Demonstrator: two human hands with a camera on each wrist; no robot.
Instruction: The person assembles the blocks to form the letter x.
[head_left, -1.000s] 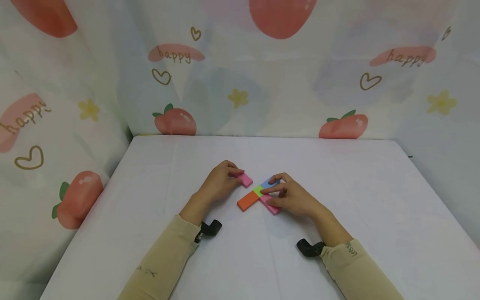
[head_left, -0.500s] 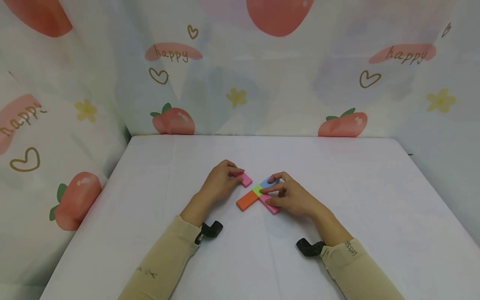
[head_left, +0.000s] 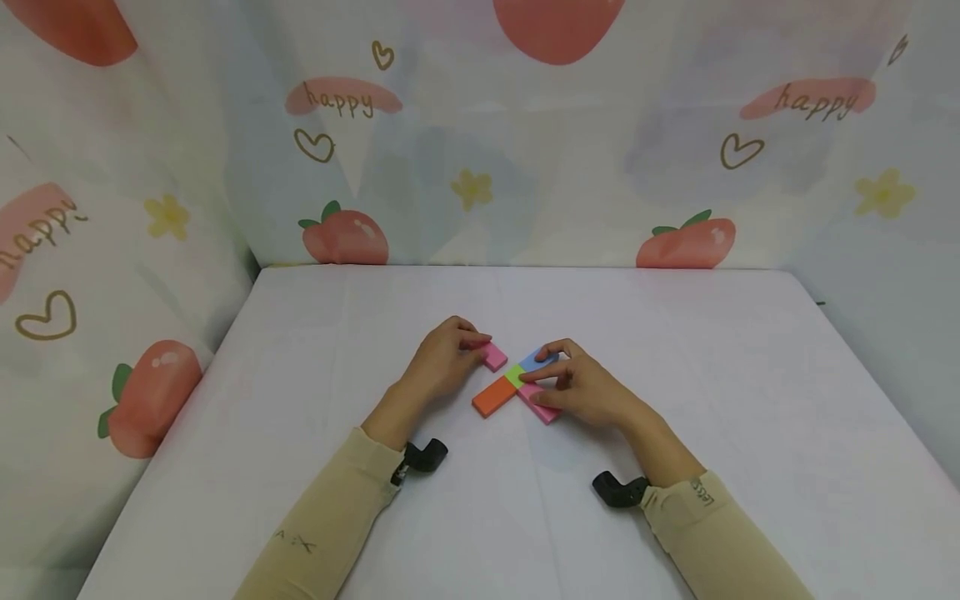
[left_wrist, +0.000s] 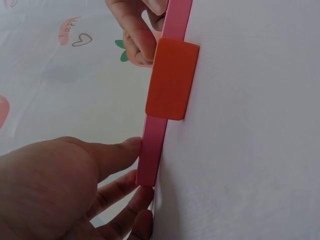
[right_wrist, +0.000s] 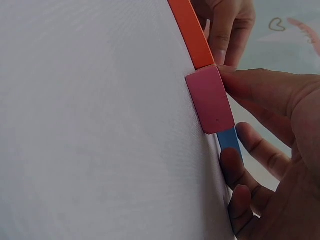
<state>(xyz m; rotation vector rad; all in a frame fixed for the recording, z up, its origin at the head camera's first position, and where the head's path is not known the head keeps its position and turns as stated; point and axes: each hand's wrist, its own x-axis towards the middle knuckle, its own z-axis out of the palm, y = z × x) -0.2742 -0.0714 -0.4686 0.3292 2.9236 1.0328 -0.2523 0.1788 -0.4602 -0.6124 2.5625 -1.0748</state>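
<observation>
In the head view my left hand (head_left: 446, 358) pinches one end of a pink block (head_left: 495, 357), which lies just beyond the gap to the others. An orange block (head_left: 493, 397), a green block (head_left: 513, 377), a blue block (head_left: 534, 360) and a second pink block (head_left: 537, 403) meet around the green one. My right hand (head_left: 596, 387) rests on that group: thumb on the pink block, a fairly straight finger at the green, another on the blue. The left wrist view shows thumb and fingers at the end of the first pink block (left_wrist: 151, 155).
A white-covered table (head_left: 337, 350) carries the blocks. Patterned cloth walls (head_left: 555, 167) with printed fruit, hearts and "happy" rise behind and at the left. A black wrist camera (head_left: 426, 456) sits on the left wrist, another camera (head_left: 618, 490) on the right.
Both hands keep their hold and contact with the blocks, which have hardly shifted. The head view itself has drifted a little.
</observation>
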